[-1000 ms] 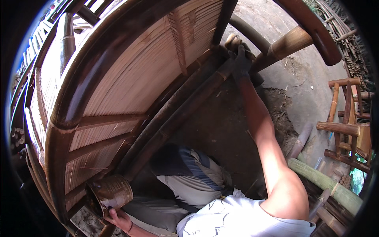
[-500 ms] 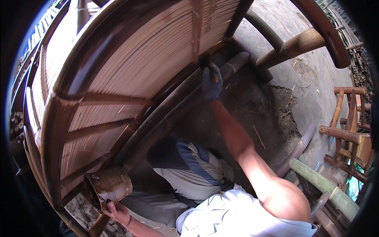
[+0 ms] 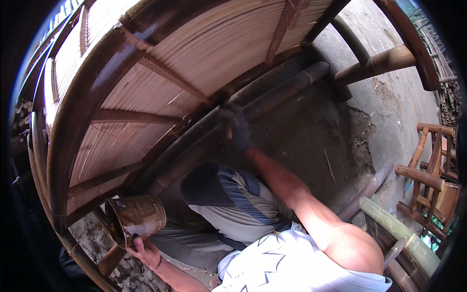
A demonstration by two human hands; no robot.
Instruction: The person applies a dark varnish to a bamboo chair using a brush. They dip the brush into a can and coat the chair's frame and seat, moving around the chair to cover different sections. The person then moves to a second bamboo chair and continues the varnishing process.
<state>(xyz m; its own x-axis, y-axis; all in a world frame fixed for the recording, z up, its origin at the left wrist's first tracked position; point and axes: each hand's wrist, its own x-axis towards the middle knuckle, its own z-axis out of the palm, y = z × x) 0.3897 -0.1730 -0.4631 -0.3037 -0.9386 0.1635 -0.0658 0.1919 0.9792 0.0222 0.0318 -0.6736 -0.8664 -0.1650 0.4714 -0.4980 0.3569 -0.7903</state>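
My bare left hand (image 3: pixel 144 252) grips the lower rim of a rusty brown can (image 3: pixel 151 214). The can is tipped on its side with its mouth to the left, and dark glossy stuff coats its inside wall. My right hand (image 3: pixel 235 127), in a grey glove, is reached forward to the lower bamboo rail (image 3: pixel 272 97) of a big bamboo frame. Its fingers are curled together and blurred. Something dark shows at their tips against the frame's lower edge, too smeared to name.
The frame's slatted panel (image 3: pixel 204 58) slopes over the left, bounded by a thick dark bamboo post (image 3: pixel 80 117). Smaller bamboo furniture (image 3: pixel 423 177) stands at right. Green bamboo poles (image 3: pixel 399 233) lie by my right shoulder. My bent knee (image 3: pixel 209 187) is close under the rail.
My right hand has moved left and nearer along the lower rail. My view has shifted a little, while the can stays in my left hand.
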